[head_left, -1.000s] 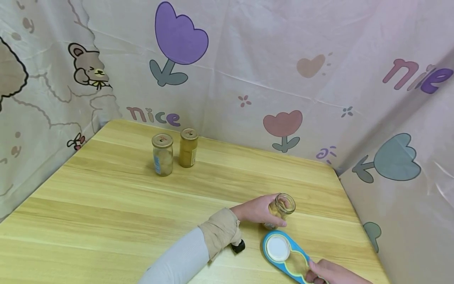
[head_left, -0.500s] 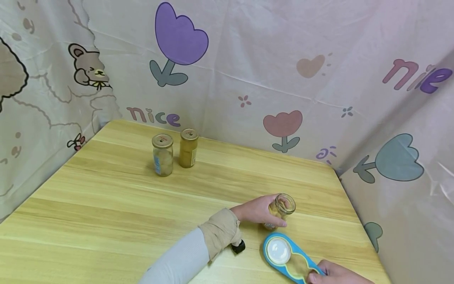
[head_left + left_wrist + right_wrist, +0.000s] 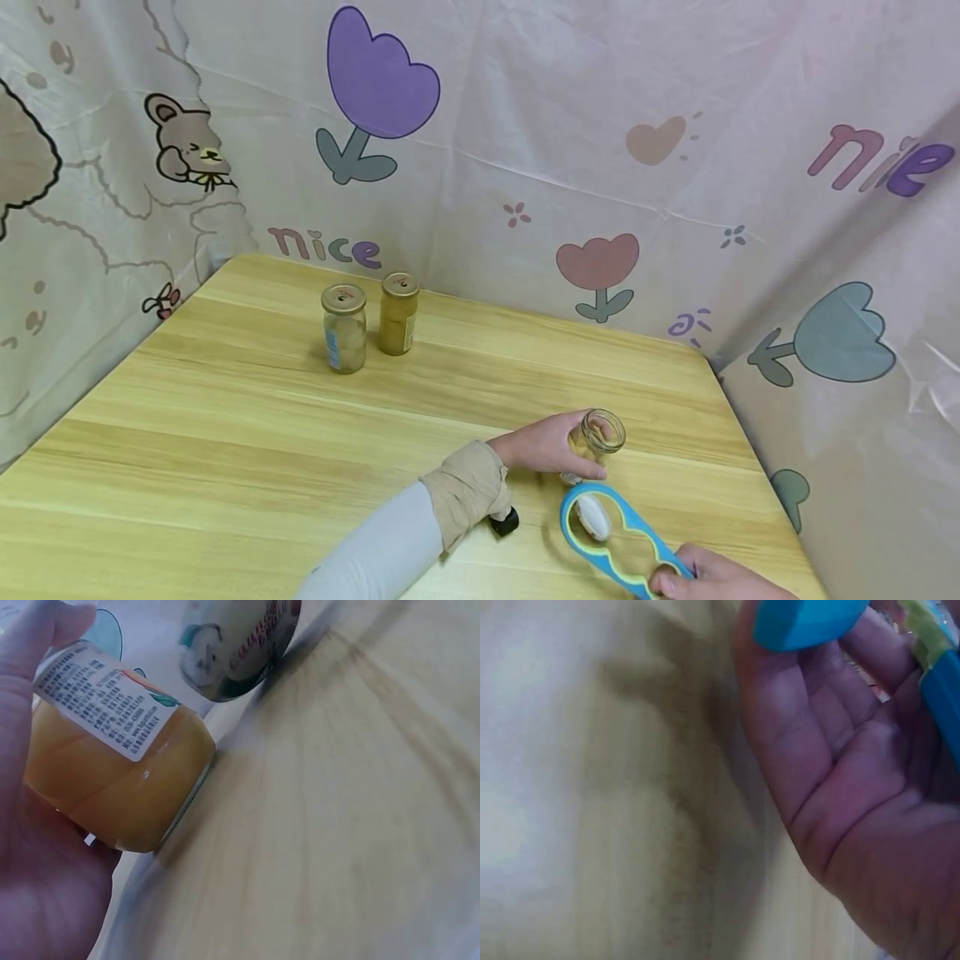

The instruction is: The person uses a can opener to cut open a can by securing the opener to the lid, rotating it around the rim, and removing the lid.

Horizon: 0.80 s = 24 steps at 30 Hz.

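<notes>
Two grips: your left hand [image 3: 549, 443] wraps the lidless jar [image 3: 591, 452] toward the right edge of the table [image 3: 225, 433]; your right hand [image 3: 705, 577] pinches the blue opener [image 3: 647, 533]. Probably best lower it before freeing the tilted lid [image 3: 595, 518].

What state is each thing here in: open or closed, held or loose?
Near jar: open, lid off, orange-yellow contents inside, gripped by the left hand.
White lid: off the jar, tilted, seen through the opener's end loop; whether they touch is unclear.
Blue opener: held in the right hand.
Back left jar: upright, lidded.
Back right jar: upright, lidded.
</notes>
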Each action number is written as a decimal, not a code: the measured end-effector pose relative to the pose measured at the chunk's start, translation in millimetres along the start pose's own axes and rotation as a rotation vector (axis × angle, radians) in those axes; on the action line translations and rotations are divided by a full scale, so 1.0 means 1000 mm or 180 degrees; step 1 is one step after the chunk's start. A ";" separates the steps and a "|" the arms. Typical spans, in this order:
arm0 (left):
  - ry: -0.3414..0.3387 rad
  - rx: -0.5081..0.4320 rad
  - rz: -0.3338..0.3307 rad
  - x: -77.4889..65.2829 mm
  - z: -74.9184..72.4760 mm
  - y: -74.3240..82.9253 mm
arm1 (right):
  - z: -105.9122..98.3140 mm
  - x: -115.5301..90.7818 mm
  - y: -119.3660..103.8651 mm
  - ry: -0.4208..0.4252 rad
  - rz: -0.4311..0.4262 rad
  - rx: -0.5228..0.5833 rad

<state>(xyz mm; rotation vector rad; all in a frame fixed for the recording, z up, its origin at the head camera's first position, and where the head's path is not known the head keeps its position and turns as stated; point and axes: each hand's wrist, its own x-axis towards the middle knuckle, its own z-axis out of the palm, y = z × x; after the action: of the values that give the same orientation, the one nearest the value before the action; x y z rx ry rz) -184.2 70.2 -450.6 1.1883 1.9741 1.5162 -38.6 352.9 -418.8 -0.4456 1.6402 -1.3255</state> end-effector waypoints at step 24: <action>0.0051 0.0070 -0.0005 0.001 0.001 0.000 | 0.000 -0.006 -0.018 0.0084 -0.0075 0.0164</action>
<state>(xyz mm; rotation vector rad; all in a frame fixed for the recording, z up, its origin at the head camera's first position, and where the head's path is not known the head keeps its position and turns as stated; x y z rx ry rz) -184.0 71.7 -450.5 1.1867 2.0065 1.5118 -40.6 351.3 -400.2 -0.4193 1.6230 -1.3932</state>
